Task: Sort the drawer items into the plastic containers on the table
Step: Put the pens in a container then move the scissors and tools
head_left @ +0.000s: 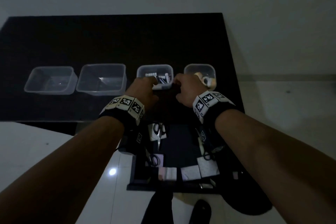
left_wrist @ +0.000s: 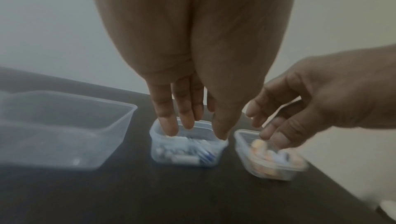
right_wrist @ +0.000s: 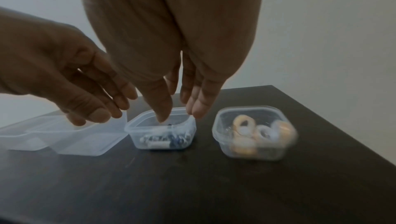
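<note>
Left hand (left_wrist: 188, 68): hovering over the small battery container (right_wrist: 160, 132), fingers straight and apart, holding nothing.
Right hand (right_wrist: 171, 41): hanging over the same container, fingers relaxed and empty.
Tape container (right_wrist: 252, 132): sitting just right of it, holding tape rolls (right_wrist: 244, 124).
Open drawer (head_left: 181, 151): lying below the table (head_left: 109, 42) edge, holding scissors (head_left: 159, 131).

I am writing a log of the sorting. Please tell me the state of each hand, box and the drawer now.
Left hand: open, holds nothing, above third box.
Right hand: open, holds nothing.
First box: looks empty.
Second box: looks empty.
Third box: small items inside.
Fourth box: tape rolls inside.
Drawer: open; scissors and papers inside.
</note>
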